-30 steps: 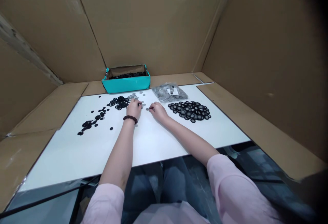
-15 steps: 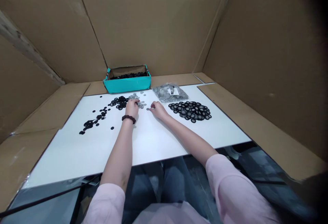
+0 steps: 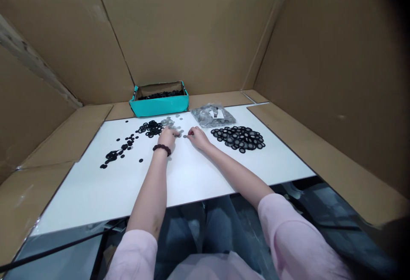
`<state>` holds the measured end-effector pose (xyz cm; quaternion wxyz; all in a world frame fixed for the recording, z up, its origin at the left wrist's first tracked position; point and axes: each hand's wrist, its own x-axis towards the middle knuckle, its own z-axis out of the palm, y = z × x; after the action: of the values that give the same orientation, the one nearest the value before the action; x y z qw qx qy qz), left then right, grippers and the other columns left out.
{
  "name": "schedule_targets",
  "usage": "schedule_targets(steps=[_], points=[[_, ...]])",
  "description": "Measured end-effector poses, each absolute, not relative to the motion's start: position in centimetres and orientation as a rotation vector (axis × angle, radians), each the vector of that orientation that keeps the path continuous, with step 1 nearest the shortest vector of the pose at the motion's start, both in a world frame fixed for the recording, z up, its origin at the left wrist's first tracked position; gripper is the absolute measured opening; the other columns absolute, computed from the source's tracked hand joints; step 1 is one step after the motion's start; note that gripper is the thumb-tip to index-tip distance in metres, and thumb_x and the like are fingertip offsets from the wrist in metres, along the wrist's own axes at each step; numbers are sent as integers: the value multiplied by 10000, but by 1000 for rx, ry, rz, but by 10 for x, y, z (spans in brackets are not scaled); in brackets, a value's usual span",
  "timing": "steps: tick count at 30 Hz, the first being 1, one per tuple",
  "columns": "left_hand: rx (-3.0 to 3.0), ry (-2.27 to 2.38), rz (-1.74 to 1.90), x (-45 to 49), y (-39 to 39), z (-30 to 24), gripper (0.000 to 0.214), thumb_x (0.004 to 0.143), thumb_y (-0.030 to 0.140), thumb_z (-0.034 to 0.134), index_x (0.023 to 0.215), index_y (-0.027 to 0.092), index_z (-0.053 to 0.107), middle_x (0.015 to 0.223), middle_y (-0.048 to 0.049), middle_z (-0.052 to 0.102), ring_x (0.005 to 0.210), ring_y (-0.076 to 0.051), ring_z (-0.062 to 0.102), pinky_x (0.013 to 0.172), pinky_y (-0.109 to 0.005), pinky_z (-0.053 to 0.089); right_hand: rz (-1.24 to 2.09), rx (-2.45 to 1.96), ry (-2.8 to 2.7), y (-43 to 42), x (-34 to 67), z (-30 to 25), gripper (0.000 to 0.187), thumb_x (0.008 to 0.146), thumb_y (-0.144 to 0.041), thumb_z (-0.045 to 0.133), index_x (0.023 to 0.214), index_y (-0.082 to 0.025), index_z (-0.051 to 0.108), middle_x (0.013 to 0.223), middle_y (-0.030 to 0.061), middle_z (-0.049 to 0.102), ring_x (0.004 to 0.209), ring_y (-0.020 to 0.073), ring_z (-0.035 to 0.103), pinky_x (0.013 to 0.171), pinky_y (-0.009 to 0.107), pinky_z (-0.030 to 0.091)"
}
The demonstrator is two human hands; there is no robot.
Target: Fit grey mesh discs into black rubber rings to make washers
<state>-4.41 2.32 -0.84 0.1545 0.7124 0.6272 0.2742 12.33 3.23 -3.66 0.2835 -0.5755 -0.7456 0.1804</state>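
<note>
My left hand [image 3: 168, 138], with a dark band at its wrist, reaches over the near edge of the loose grey discs [image 3: 168, 121]. Its fingers are bent and close together, pointing right; anything between them is too small to make out. To its right, my right hand [image 3: 199, 138] has thumb and fingers pinched together. A single grey disc [image 3: 185, 136] is right at its fingertips, but what the pinch holds is unclear. Black rings [image 3: 150, 128] lie heaped just left of my left hand. A pile of black rings with grey centres [image 3: 238, 138] is right of my right hand.
A turquoise box [image 3: 160, 106] of black pieces stands at the back. A clear bag of grey discs [image 3: 213, 116] lies in front of the back edge. Small black pieces [image 3: 112, 156] are scattered at left. Cardboard walls [image 3: 192, 36] surround the white board [image 3: 198, 177].
My left hand has moved slightly right and nearer to me, its fingers drawing toward my right hand. My right hand has stayed almost in place, still pinched.
</note>
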Motion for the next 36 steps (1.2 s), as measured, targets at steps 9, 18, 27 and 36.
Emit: schedule_targets(steps=[9,18,27,36], points=[[2042,1835,810,-47,23,-4,428,740,-23,399,807,188,765,972,-108,637,1036,-243,604,994,-416,480,540,-1476,-2022,25,127,-29,172,879,-165,561,995,-135,684,921,67,570,886,173,577,885,282,420],[2037,1817,751,-47,25,-5,407,757,-11,394,821,138,767,1026,-143,649,1049,-262,614,990,-389,466,508,-1505,-2083,21,123,-27,202,872,-218,603,1032,-177,719,970,64,596,927,173,594,844,248,419],[1855,1810,1167,-58,30,-8,355,773,47,419,900,133,739,997,-115,712,998,-241,641,988,-394,455,446,-1442,-2154,24,120,-28,219,876,-297,617,1044,-201,719,1028,61,608,944,183,604,811,246,418],[1678,1795,1217,-55,27,1,254,746,89,522,895,134,722,871,-89,731,847,-208,673,880,-356,508,501,-1239,-1939,33,116,-35,165,844,-206,596,957,-149,703,940,70,650,802,154,594,807,267,441]])
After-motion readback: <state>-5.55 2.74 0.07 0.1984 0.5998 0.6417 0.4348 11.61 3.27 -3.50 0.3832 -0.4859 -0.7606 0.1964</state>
